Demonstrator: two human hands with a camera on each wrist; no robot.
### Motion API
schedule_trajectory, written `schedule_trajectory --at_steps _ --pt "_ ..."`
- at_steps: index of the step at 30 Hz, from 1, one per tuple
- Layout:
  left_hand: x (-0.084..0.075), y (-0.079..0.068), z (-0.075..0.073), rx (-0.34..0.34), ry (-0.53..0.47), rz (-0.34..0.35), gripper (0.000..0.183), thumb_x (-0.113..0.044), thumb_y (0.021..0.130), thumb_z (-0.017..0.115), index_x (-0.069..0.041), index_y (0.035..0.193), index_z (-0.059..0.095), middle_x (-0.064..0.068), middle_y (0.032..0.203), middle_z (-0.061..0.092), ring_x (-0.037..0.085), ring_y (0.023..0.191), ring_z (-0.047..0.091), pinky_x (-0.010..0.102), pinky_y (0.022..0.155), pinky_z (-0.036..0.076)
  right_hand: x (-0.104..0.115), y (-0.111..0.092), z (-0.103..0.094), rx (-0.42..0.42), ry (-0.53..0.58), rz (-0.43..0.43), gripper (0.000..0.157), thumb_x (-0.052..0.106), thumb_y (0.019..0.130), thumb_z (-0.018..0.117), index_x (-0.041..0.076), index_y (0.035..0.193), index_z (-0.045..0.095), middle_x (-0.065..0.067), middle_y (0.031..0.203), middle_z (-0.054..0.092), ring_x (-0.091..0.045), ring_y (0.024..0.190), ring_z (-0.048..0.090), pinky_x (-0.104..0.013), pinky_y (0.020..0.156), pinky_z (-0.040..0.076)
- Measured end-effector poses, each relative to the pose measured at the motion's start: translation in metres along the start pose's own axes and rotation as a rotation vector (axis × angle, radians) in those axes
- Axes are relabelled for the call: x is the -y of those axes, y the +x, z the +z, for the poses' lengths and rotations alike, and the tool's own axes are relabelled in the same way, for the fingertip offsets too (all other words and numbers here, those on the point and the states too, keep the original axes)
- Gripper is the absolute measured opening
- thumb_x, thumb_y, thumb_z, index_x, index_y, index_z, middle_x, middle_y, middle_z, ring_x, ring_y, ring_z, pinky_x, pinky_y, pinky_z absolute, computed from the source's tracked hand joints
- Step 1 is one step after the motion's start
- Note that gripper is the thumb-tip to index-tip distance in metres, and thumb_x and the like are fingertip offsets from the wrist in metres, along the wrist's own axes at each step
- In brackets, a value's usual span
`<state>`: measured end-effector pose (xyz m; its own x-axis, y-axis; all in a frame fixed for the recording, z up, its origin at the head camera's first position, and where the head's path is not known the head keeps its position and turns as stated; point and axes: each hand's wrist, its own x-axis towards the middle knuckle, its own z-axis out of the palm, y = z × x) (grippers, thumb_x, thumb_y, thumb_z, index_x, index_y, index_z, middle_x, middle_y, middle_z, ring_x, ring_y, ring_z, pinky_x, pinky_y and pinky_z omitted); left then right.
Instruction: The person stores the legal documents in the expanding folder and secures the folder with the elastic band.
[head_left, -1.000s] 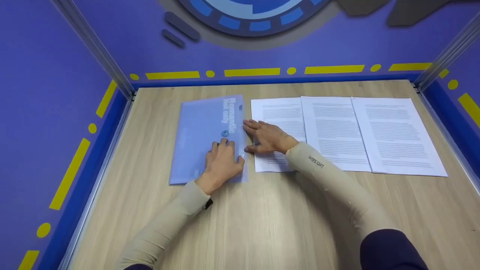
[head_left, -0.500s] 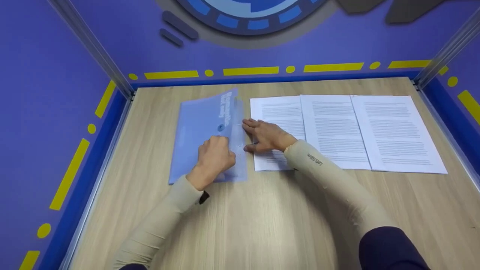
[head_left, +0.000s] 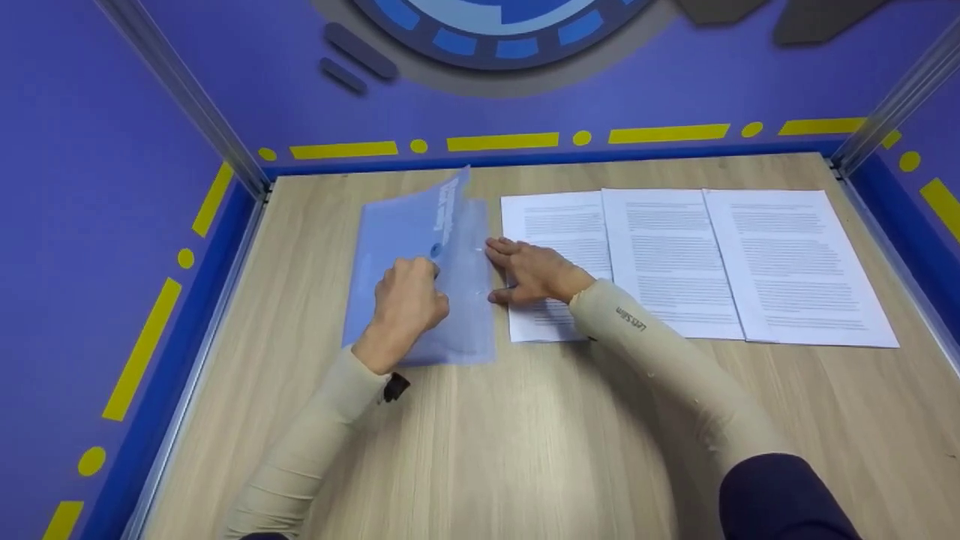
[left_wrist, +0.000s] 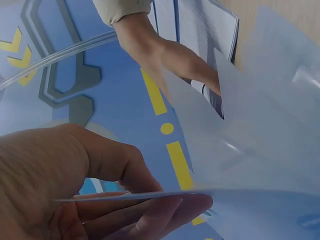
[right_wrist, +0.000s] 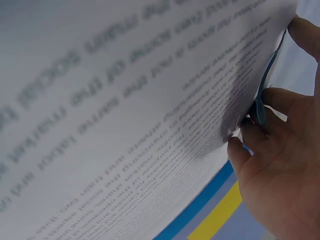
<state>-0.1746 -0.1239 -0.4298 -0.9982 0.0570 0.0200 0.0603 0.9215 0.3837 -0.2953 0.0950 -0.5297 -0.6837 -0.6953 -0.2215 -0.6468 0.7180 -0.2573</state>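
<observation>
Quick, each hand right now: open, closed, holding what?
Left hand: closed, pinching the raised cover of the blue folder.
Right hand: open, over the leftmost paper.

Soft shadows, blurred close-up print [right_wrist: 95, 88]

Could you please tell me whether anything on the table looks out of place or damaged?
Nothing stands out as damaged or spilled. The upper cover of the translucent folder tilts up, but that fits the left hand pinching it. The printed papers lie in a neat row beside it.
</observation>
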Motion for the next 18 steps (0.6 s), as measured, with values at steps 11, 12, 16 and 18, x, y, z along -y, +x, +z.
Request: schedule_trajectory --at_steps 11,12,16,18 --pt "0.018 -0.008 -0.025 0.009 -0.194 0.015 0.02 0.008 0.086 0.061 -0.002 0.085 0.079 0.009 0.072 0.069 0.02 0.064 0.064 0.033 0.055 0.053 -0.001 0.0 0.0 -0.014 0.002 -0.032 0.094 0.06 0.099 0.062 0.006 0.169 0.029 -0.01 0.178 0.023 -0.031 0.164 0.024 -0.049 0.13 0.033" --pt "0.019 -0.008 -0.027 0.015 -0.205 0.009 0.022 0.005 0.088 0.065 0.001 0.102 0.082 0.016 0.087 0.078 0.027 0.076 0.075 0.038 0.064 0.062 -0.001 0.001 0.0 -0.011 0.0 -0.029 0.094 0.06 0.099 0.062 0.007 0.169 0.028 -0.01 0.178 0.023 -0.03 0.164 0.024 -0.049 0.13 0.033" --pt "0.027 -0.01 -0.037 0.039 -0.24 -0.01 0.029 -0.003 0.094 0.072 0.006 0.121 0.077 0.023 0.114 0.079 0.039 0.103 0.078 0.049 0.084 0.066 -0.001 0.001 0.0 -0.003 0.005 -0.019 0.095 0.061 0.099 0.062 0.008 0.17 0.027 -0.009 0.178 0.021 -0.03 0.165 0.022 -0.049 0.131 0.031" --pt "0.031 -0.011 -0.041 0.038 -0.259 -0.021 0.03 -0.004 0.094 0.073 0.006 0.122 0.077 0.023 0.115 0.079 0.039 0.106 0.077 0.05 0.086 0.065 -0.001 0.001 0.0 -0.002 0.013 -0.018 0.095 0.061 0.099 0.062 0.008 0.17 0.027 -0.009 0.179 0.02 -0.03 0.165 0.022 -0.049 0.131 0.03"
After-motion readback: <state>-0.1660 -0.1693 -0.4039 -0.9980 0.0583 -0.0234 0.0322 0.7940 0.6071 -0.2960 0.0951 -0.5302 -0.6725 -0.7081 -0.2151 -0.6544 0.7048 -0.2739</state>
